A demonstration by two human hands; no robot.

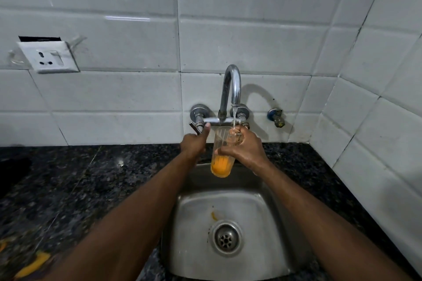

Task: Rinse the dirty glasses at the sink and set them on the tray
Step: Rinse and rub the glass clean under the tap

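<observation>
A wall socket (51, 58) sits high and far left of the left hand (194, 143). A brass stub valve (277, 117) juts from the white tiles (114, 93) just right of the right hand (246, 148). Orange scraps (34, 264) lie on the granite counter (80, 178).

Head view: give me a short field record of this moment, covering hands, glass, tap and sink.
left hand: grips the tap handle
right hand: holds the glass near its rim, under the spout
glass: mouth up, orange liquid in the bottom
water: running into the glass
sink: orange smear above the drain
</observation>
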